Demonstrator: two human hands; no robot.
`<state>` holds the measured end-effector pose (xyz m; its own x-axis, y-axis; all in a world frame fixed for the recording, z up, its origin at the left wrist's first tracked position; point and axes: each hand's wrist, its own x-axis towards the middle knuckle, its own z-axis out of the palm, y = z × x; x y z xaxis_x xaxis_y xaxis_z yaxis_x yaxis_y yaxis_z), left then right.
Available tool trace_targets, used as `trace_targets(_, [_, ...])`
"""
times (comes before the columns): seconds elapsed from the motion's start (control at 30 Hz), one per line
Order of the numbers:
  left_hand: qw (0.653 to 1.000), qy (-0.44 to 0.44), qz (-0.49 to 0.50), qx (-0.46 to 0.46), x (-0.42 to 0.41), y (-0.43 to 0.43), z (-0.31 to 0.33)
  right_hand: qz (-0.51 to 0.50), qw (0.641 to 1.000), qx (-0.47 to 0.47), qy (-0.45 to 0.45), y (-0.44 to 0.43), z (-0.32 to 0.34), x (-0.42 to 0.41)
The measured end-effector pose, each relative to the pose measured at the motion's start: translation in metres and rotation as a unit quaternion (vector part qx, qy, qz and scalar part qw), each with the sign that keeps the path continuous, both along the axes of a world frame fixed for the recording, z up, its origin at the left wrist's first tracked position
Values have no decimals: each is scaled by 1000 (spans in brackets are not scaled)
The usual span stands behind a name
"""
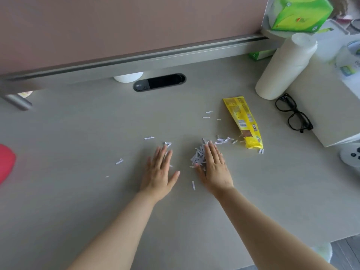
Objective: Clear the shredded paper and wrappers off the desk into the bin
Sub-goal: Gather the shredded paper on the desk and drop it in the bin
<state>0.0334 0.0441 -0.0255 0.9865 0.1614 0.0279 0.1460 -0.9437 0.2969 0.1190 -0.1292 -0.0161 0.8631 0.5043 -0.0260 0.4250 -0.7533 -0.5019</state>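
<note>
Pressing palm-down on the tabletop (78,133), the left hand (158,172) and the right hand (215,170) lie side by side. Their fingers are straight and released, grasping nothing.

The pile of shredded paper (198,155) sits between the hands, touching the thumb side of the right hand. A few strips also lie under the tips of the left fingers (162,154). Loose strips (119,161) are scattered over the tabletop to the left, farther back, and near the right wrist.

The yellow wrapper (243,123) lies flat on the tabletop just beyond and to the right of the pile, with strips touching its near end. It looks flattened, but I cannot tell whether anything is inside.

An oval cable port (158,82) is set into the tabletop near the pink partition (136,22); its opening is dark and its contents cannot be made out.

At the right, black glasses (294,114) rest on a raised pale board (331,114), near a white cylinder (284,67). A green tissue pack (300,12) sits at the top right. A red object (5,162) shows at the left edge.
</note>
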Motion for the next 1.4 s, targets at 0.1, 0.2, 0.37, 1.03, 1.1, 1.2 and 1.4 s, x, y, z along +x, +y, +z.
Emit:
trace_targets(0.1, [991,-7,135,26,-5,31,1,-103,993,-23,-61,-18,1,5])
trace_targets(0.2, [946,72,315,10,-9,58,4,-199,976,-73,-50,-40,-2,12])
trace_targets(0.37, [955,100,280,7,3,51,1,-229,965,-125,17,-43,-4,29])
trace_targets(1.03, [990,41,-125,56,-20,33,-4,5,999,-15,-50,-66,9,-9])
trace_targets(1.1, [987,66,-131,63,-25,33,-8,48,994,-93,-30,-75,6,-21])
trace_targets(1.2, [975,76,-196,70,-21,24,-10,96,984,-151,-17,-77,-2,-32])
trace_targets(1.4, [976,68,-188,82,31,26,-4,112,979,-167,-46,-40,-4,10])
